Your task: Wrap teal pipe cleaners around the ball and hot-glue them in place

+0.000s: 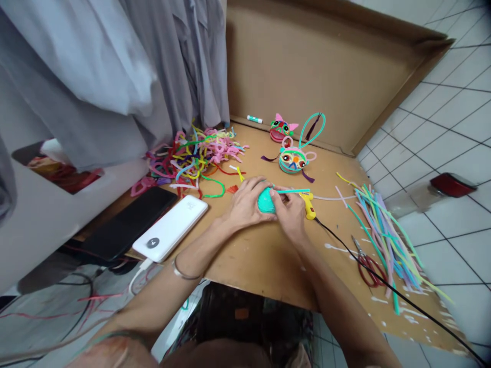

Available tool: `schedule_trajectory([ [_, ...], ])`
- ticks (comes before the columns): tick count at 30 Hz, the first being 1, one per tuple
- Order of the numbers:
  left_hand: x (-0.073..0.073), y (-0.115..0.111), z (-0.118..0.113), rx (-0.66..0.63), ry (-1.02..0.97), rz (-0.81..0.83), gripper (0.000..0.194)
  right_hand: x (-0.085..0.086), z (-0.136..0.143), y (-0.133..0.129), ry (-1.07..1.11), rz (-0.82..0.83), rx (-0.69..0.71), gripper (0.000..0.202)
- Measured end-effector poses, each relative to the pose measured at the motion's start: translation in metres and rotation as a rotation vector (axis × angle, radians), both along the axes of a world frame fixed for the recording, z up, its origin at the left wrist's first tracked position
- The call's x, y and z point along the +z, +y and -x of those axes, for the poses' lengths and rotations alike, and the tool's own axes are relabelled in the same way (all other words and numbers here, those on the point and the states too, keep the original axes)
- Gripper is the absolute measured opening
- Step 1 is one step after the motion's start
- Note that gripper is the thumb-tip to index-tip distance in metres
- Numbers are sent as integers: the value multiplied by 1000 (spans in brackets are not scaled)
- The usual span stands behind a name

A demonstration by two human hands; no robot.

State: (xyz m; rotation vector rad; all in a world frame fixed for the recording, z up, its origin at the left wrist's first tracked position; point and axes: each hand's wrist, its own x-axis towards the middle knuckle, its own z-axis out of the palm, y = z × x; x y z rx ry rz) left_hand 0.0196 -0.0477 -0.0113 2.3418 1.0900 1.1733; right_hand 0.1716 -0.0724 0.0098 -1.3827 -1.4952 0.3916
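Near the middle of the cardboard surface (245, 255), my left hand (245, 204) wraps round a turquoise coiled piece (265, 201). My right hand (290, 212) pinches at its right side, where a straight turquoise pipe cleaner (293, 191) sticks out to the right. Just beyond my right hand lies a yellow glue gun (308, 206) with a black cord. Two decorated animal heads stand farther back: a turquoise one with pink ears (292, 160) and a red one with pink ears (281, 129).
A tangle of coloured pipe cleaners (199, 156) lies back left, and straight ones (387, 235) lie right beside red-handled scissors (369, 268). A white power bank (171, 228) and a black phone (128, 222) sit left. A cardboard wall (326, 71) rises behind.
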Motion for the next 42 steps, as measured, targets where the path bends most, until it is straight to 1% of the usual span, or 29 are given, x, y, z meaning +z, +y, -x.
schedule_trajectory([
  [4, -1, 3, 1, -21, -52, 29, 67, 0, 0, -1, -56, 28, -24, 30],
  [7, -1, 8, 3, -32, -110, 87, 67, -2, 3, -1, -66, -20, -23, 24],
  [9, -1, 10, 4, -10, -135, 146, 70, -4, 1, 1, -38, -60, -21, 26],
  [12, 0, 13, 6, 66, -141, 225, 76, -6, -14, 12, 25, -67, -90, 33],
  [15, 0, 16, 10, 81, -169, 274, 79, -5, -43, 27, 18, -39, -245, 34],
  [17, 0, 20, 15, 53, -211, 329, 81, -2, -63, 34, -58, 32, -367, 33],
  [20, 2, 25, 23, 5, -240, 474, 86, 3, -80, 35, -294, 206, -491, 30],
  [22, 4, 28, 28, -40, -242, 517, 87, 2, -82, 32, -490, 322, -522, 36],
  [24, 5, 29, 32, -73, -239, 544, 86, -1, -79, 30, -663, 409, -535, 47],
  [27, 5, 29, 34, -95, -240, 541, 85, -10, -75, 29, -785, 509, -540, 60],
  [29, 4, 28, 33, -90, -254, 513, 85, -15, -75, 30, -787, 548, -540, 64],
  [31, 3, 29, 32, -82, -283, 508, 85, -18, -76, 32, -776, 542, -545, 65],
  [33, 1, 30, 31, -79, -312, 506, 83, -19, -76, 33, -757, 532, -550, 61],
  [38, 2, 32, 33, -89, -289, 489, 74, -12, -78, 33, -641, 619, -572, 48],
  [40, 4, 32, 35, -103, -273, 502, 72, -7, -80, 33, -583, 580, -600, 46],
  [42, 6, 32, 37, -140, -269, 520, 71, 0, -81, 32, -520, 465, -610, 44],
])
